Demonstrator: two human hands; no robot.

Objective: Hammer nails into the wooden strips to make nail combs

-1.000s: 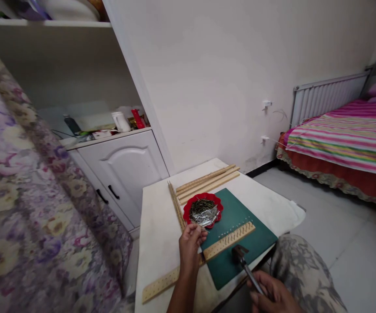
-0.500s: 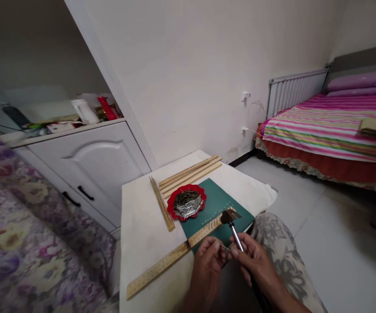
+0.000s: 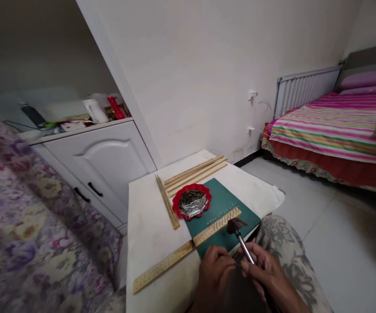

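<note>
My right hand is wrapped round the handle of a claw hammer, its head raised over the near edge of a green board. Close beside it, my left hand is closed, knuckles up, fingertips pinched on a thin nail that barely shows between the two hands. A wooden strip dotted with holes runs across the table and onto the green board. Several nails stand upright in its far end. Beyond it sits a red scalloped dish heaped with dark and silvery nails.
Several wooden strips lie at the back of the white-covered table, and more lie left of the dish. My patterned trouser knee is against the table's right side. A white cabinet stands behind left; a bed is at right.
My left hand has turned over, knuckles now upward, covering most of the nail that showed between both hands. The hammer head has moved off the strip towards me, uncovering the upright nails.
</note>
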